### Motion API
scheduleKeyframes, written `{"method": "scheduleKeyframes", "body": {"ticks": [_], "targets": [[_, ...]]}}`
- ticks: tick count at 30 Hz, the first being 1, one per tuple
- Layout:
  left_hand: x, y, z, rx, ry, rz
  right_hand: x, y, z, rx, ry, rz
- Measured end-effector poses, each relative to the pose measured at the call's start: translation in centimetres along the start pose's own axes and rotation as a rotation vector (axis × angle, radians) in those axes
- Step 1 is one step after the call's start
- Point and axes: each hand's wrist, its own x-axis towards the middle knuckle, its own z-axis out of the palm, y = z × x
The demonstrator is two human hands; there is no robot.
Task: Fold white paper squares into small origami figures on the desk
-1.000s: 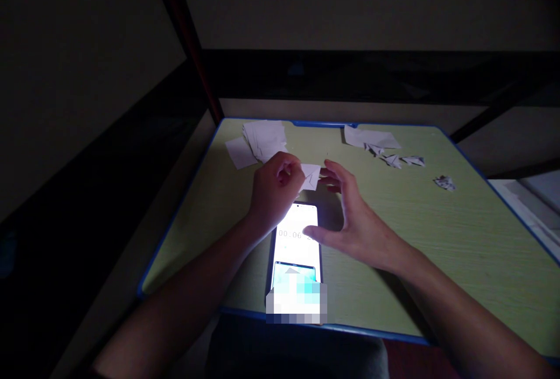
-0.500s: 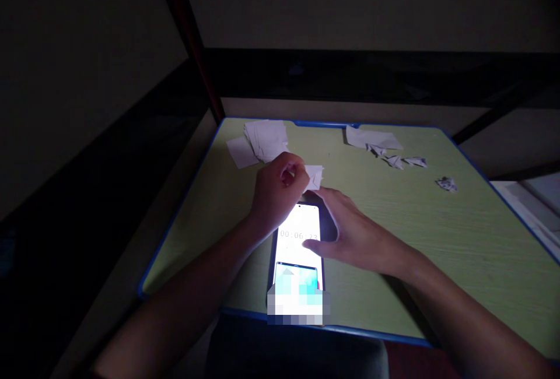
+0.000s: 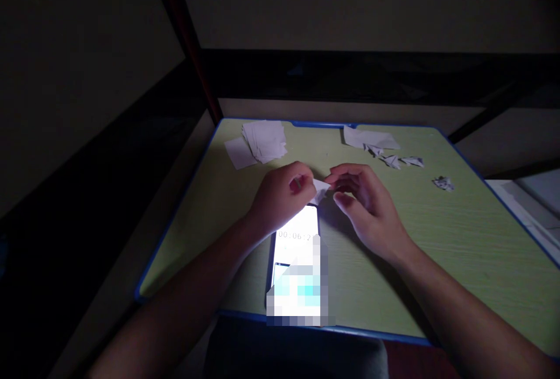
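A small folded piece of white paper (image 3: 321, 190) is pinched in my left hand (image 3: 283, 197), just above the top end of a lit phone (image 3: 297, 221). My right hand (image 3: 370, 207) is at the paper's right side with its fingers curved and thumb apart from the index finger. Its fingertips are at or very close to the paper's edge; whether they touch it I cannot tell. The phone lies flat on the table, showing a running timer, and its lower part is blurred out.
A stack of white paper sheets (image 3: 265, 140) lies at the table's back left. At the back right are a flat sheet (image 3: 374, 137), several small folded papers (image 3: 391, 161) and a crumpled one (image 3: 443, 183). The pale green table (image 3: 455, 268) has a blue edge.
My right hand has risen from beside the phone to the paper's right side, its thumb leaving the space over the screen. The paper, still in my left hand, has tilted and shifted slightly right and down.
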Motion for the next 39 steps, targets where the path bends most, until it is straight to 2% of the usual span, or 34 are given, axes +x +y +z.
{"method": "scheduleKeyframes", "body": {"ticks": [3,7,19,39], "targets": [[-0.36,0.2,0.17,0.008,-0.086,0.003,-0.01,-0.27,-0.05,-0.103,0.03,-0.033],[-0.58,0.48,0.3,0.001,-0.102,0.008,0.0,-0.24,0.08,-0.248,0.04,-0.04],[-0.62,0.31,0.41,0.04,-0.048,0.049,0.15,0.0,0.19,-0.276,0.047,-0.115],[-0.92,0.26,0.67,0.059,-0.061,0.057,0.06,0.15,0.15,-0.223,-0.008,-0.045]]}}
